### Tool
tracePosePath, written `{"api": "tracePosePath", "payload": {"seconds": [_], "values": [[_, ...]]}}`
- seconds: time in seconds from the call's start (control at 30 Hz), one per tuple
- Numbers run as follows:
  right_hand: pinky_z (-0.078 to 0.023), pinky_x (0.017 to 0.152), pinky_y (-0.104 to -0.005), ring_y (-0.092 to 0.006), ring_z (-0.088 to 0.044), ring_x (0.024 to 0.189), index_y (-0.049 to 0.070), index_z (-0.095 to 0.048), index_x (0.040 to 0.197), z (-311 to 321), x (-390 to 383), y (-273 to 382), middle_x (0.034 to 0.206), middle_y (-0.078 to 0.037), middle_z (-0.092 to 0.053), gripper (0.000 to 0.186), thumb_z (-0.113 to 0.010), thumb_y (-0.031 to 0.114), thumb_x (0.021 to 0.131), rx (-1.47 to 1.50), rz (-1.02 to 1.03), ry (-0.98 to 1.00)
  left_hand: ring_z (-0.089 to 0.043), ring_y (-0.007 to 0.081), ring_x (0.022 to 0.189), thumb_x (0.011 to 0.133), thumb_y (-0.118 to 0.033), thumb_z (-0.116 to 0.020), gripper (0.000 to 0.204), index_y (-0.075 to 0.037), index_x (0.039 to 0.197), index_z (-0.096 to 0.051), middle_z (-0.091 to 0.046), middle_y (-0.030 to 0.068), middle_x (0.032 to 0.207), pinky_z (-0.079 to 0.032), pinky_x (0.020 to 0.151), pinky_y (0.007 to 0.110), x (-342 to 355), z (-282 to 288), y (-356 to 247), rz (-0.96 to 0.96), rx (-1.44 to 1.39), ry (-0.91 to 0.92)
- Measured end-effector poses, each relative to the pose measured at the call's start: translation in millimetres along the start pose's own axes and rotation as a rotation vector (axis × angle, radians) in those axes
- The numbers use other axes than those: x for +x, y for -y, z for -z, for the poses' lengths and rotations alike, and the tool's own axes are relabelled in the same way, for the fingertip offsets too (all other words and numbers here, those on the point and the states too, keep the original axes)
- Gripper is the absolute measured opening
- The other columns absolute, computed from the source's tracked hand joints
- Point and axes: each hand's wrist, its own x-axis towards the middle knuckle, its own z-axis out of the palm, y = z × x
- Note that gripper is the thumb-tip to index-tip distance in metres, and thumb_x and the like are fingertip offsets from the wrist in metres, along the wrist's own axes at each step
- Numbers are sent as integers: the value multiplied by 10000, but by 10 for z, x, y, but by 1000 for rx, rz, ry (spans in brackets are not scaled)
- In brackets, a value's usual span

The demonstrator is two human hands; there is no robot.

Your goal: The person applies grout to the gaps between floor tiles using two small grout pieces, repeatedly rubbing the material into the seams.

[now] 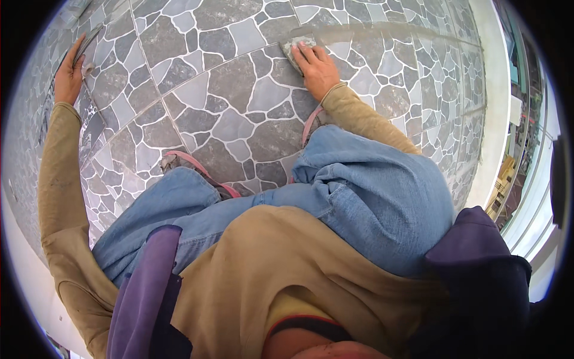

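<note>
On the patterned floor tiles (230, 90), my right hand (320, 70) presses down on a grey, grout-smeared sponge (289, 55). Its fingers lie over the sponge's right part, beside a tile joint. Out at the far left, my left hand (69, 81) is closed round a dark, thin-edged thing (91, 39) whose kind I cannot make out. A small pale knob (88, 70) shows beside its thumb. Below that hand a dark, shiny patch (91, 116) lies at the floor; what it is stays unclear.
A dull grey smear (388, 31) curves along the tile joint right of the sponge. My jeans-clad knees and sandals with pink straps (200, 164) are over the near tiles. A pale raised edge (497, 107) bounds the floor at right, with wooden pieces (503, 179) beyond it.
</note>
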Motion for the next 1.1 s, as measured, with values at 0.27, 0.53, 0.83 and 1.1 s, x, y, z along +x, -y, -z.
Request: {"api": "tracePosePath", "payload": {"seconds": [0.27,0.53,0.83,1.1], "values": [[-478,957,-394,-344,-535,1079,61,-547,1320,496,281,-265,1285,-116,-571,636,-624,-25,695,17,-154,38,-544,270,1288,1005,-109,-505,486,-303,1450,-478,-583,107,1380,-427,1051,358,-526,439,531,195,138,-44],[-485,932,-437,-383,-555,1029,95,-649,1196,601,77,-357,1136,-152,-641,485,-591,31,719,158,-274,260,-577,303,1244,1008,-142,-507,480,-331,1448,-476,-599,102,1359,-455,1015,364,-671,643,839,153,212,-126],[-533,861,-473,-384,-594,1017,22,-655,1007,104,634,-167,1048,-185,-647,322,-646,232,764,-53,-499,156,-621,282,1183,1001,-238,-540,426,-307,1421,-519,-643,126,1289,-476,963,352,-115,457,1127,129,167,-254],[-531,870,-418,-331,-585,1027,54,-647,1090,400,736,865,1056,-125,-645,374,-652,130,723,153,-166,250,-617,269,1194,965,-337,-590,420,-324,1384,-557,-648,92,1293,-473,967,353,534,86,1161,175,53,-394]]}}
